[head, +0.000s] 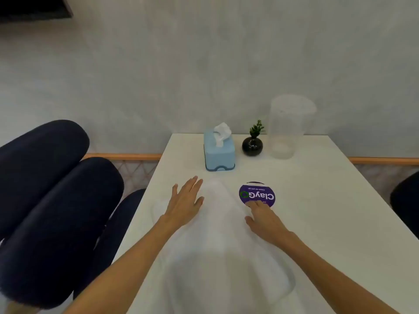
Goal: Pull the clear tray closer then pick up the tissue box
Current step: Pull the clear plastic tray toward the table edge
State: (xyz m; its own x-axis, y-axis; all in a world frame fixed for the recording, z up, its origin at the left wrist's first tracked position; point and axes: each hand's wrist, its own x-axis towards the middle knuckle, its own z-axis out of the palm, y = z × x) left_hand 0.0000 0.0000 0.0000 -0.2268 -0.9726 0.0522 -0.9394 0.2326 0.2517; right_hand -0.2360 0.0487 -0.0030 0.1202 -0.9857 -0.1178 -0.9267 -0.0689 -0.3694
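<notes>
1. Right now both hands lie over the white table (317, 200): the left hand (184, 203) flat with fingers spread wide and holding nothing, the right hand (264, 219) looser, fingertips at the purple sticker (257, 195), also holding nothing.
2. The clear tray (226, 279) is hard to make out; faint curved edges at six o'clock suggest it sits under and between the forearms, though I cannot tell its exact outline.
3. To pull well, I would hook fingertips over its far rim on both sides and draw evenly, keeping it flat.
4. The tissue box (219, 152) stands at twelve o'clock, beside the small black vase (252, 146) and clear pitcher (286, 130); keep the tray well short of them.
</notes>
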